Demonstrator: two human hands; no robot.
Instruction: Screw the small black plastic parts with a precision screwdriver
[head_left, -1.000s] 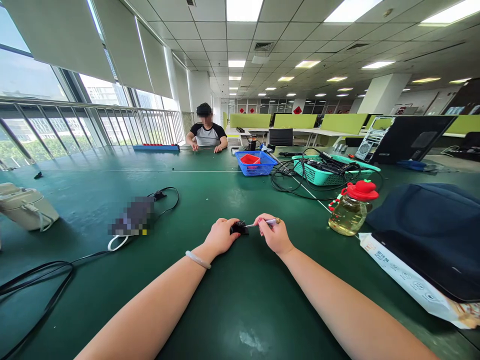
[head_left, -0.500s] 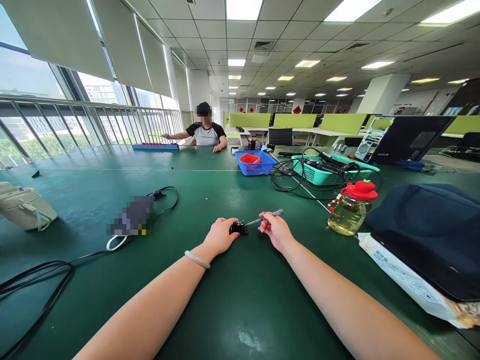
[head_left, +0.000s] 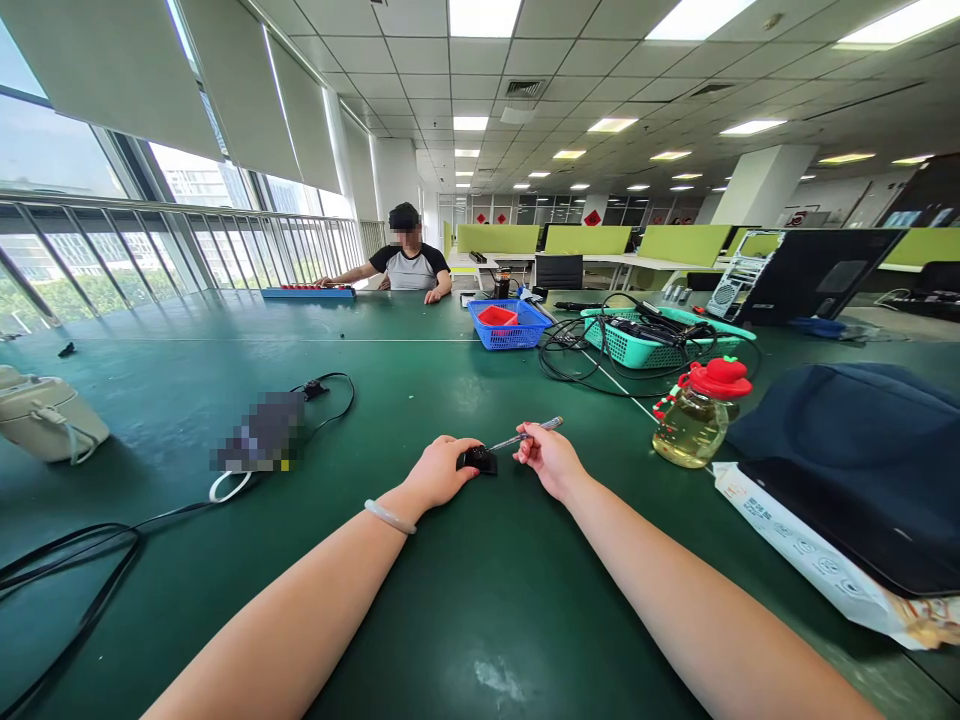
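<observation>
Mid-frame, my left hand (head_left: pixel 442 472) gripped the black part (head_left: pixel 481 461), likely for steadiness; right hand (head_left: pixel 553 464) pinched the slim tool (head_left: pixel 553 424), tip angled at it.

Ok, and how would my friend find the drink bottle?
Look at the right side of the green table, where there's a dark blue bag. The bottle stands just left of it, nearer than the teal basket. Unlike them, it's see-through, with a red lid.
</observation>
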